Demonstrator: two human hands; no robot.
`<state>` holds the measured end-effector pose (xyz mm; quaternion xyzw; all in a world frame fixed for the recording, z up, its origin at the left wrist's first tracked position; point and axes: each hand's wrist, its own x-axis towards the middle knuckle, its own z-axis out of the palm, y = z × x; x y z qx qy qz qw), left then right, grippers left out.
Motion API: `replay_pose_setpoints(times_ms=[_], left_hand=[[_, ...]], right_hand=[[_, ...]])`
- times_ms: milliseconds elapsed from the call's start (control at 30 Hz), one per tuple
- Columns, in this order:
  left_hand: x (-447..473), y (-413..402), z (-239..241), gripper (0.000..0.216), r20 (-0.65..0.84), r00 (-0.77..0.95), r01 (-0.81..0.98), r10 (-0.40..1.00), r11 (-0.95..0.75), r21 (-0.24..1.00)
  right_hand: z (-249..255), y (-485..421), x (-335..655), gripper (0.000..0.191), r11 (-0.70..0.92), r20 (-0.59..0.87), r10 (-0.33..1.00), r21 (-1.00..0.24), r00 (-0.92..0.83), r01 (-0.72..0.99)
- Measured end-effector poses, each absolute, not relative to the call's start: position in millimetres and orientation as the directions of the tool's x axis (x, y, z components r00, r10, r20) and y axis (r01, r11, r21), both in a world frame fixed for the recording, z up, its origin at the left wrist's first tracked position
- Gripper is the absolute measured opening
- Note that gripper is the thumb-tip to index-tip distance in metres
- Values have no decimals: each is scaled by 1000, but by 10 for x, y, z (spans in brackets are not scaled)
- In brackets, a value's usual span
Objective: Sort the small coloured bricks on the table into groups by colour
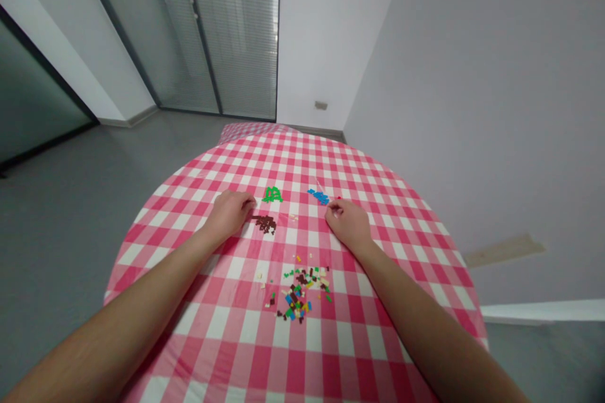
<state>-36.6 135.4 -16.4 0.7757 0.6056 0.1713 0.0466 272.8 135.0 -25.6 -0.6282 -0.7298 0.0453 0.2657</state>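
Observation:
My left hand (231,211) rests over the cloth with its fingers curled in, just left of a pile of brown toy bricks (265,224) and a pile of green toy bricks (273,194). Whatever its fingertips hold, if anything, is hidden. My right hand (350,223) has thumb and fingers pinched together, close to the near right end of a pile of blue toy bricks (319,196). A small red piece (338,198) shows just beyond its fingers. Nearer me lies a mixed heap of small toy bricks (295,296) in several colours.
A round table with a pink-and-white checked tablecloth (212,327) lies in front of me. A few pale bricks (293,217) sit between the piles. Glass partitions (236,31) stand behind the table, and a white wall (496,107) rises close on the right.

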Motion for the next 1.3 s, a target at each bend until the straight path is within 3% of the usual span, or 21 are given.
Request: replay_pose_setpoints(times_ms=[233, 633, 800, 1000, 1300], left_hand=[[-355, 1348, -148, 25, 189, 184, 958, 965, -219, 186], [-403, 1328, -102, 34, 205, 256, 954, 945, -281, 103], [-441, 1346, -148, 32, 208, 260, 949, 943, -289, 127], [-440, 1369, -167, 26, 207, 142, 960, 968, -185, 210], [-418, 1350, -136, 27, 220, 159, 970, 962, -194, 145]], right_hand=[[-267, 1356, 2707, 11, 248, 314, 942, -412, -119, 877], [-252, 1364, 2743, 18, 307, 281, 936, -363, -211, 880], [-244, 1349, 2767, 20, 285, 287, 939, -344, -189, 895], [-239, 1341, 2795, 23, 260, 308, 939, -349, -152, 901], [-226, 1342, 2790, 26, 253, 248, 953, -326, -175, 911]])
